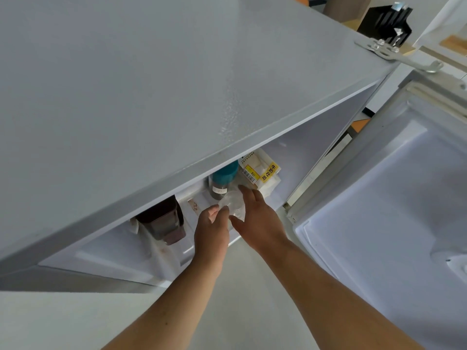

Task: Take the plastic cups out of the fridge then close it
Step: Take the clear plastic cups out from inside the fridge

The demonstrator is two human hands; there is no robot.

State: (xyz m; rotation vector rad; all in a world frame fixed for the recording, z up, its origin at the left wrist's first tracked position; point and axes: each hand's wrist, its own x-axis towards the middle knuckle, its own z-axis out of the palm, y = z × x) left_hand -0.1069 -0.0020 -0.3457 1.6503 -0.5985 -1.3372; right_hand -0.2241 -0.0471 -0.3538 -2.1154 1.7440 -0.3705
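Note:
I look down over the top of a small grey fridge [177, 84] whose door [394, 210] stands swung wide to the right. Clear plastic cups [233, 204] sit at the front of the inside shelf, between both hands. My left hand [212, 233] touches the cups' left side with its fingertips. My right hand [257, 218] wraps around their right side, fingers curved past them. The cups' lower part is hidden behind the hands.
Inside the fridge stand a dark jar with a teal lid [223, 179], a wrapped bread pack with a yellow label [260, 173] and a dark brown lidded container [164, 221]. The door hinge [394, 53] sticks out at the top right. Pale floor lies below.

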